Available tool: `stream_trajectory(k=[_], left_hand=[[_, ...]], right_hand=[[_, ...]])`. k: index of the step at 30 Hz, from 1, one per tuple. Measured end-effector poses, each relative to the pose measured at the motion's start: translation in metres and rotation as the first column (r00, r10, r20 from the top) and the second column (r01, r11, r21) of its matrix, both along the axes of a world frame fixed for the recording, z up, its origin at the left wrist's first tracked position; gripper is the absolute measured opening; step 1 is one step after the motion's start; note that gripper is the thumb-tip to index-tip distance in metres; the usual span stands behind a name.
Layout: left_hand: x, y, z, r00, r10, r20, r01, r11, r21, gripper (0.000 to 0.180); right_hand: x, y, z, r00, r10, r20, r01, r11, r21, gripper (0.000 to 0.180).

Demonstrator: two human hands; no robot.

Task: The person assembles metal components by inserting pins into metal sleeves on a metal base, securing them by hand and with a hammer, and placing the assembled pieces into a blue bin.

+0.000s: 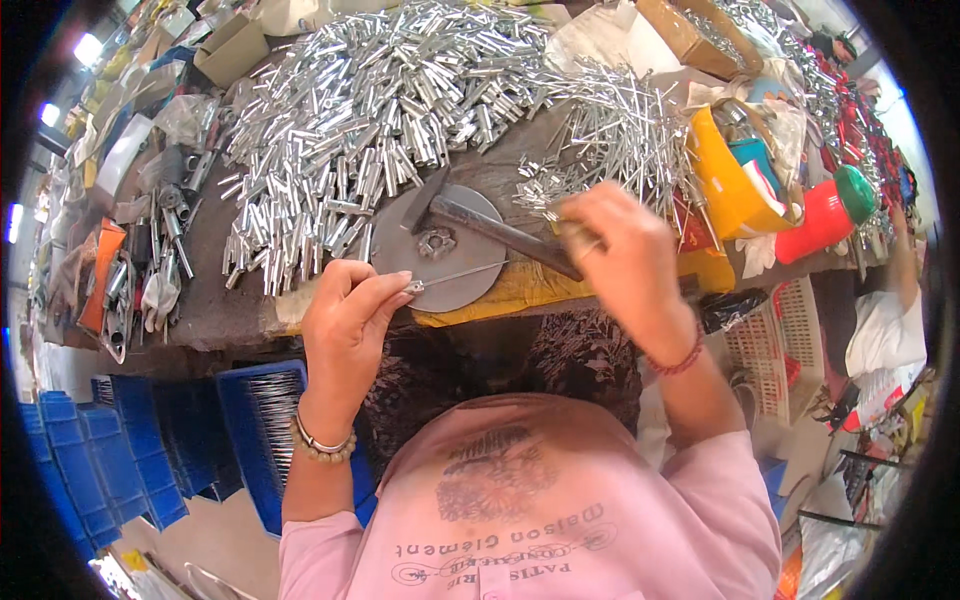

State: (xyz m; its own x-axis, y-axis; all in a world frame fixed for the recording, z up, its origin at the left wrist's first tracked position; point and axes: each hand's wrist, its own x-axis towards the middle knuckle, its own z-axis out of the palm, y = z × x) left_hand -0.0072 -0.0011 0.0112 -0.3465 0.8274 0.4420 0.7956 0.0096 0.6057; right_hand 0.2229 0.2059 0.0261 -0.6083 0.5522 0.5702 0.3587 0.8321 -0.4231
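Note:
My left hand pinches the end of a thin metal rod between thumb and fingertips. A small bright fitting shows at its fingertips. The rod reaches right, above a round grey metal plate. A hammer lies across that plate, its head at the left and its handle slanting toward my right hand. This hand is blurred by motion at the edge of a pile of small metal pieces. Its fingers are smeared, and what they hold, if anything, cannot be made out.
A large heap of metal tubes covers the back of the bench. Thin rods pile up at its right. Beyond stand a yellow container and a red bottle with a green end. Blue crates sit below at left.

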Motion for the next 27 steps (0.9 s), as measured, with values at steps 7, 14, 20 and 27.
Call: stream_trajectory(k=[7, 14, 20, 27], left_hand=[[-0.001, 0.0, -0.004, 1.0, -0.015, 0.02, 0.015, 1.0, 0.014, 0.022], [0.0, 0.0, -0.005, 1.0, -0.021, -0.004, 0.021, 0.999, 0.044, 0.025], [-0.003, -0.001, -0.004, 1.0, -0.004, -0.014, 0.004, 0.999, 0.038, 0.024], [-0.004, 0.004, -0.01, 0.998, 0.003, -0.066, 0.003, 0.995, 0.096, 0.023]], right_hand=[[0.024, 0.035, -0.005, 0.978, -0.102, 0.184, 0.098, 0.995, 0.035, 0.015], [0.021, 0.034, -0.005, 0.976, -0.083, 0.203, 0.072, 0.996, 0.061, 0.01], [0.003, 0.006, 0.019, 0.997, -0.001, 0.075, 0.023, 0.955, -0.297, 0.011], [-0.063, -0.045, -0.002, 0.904, 0.382, -0.191, -0.407, 0.906, -0.113, 0.018]])
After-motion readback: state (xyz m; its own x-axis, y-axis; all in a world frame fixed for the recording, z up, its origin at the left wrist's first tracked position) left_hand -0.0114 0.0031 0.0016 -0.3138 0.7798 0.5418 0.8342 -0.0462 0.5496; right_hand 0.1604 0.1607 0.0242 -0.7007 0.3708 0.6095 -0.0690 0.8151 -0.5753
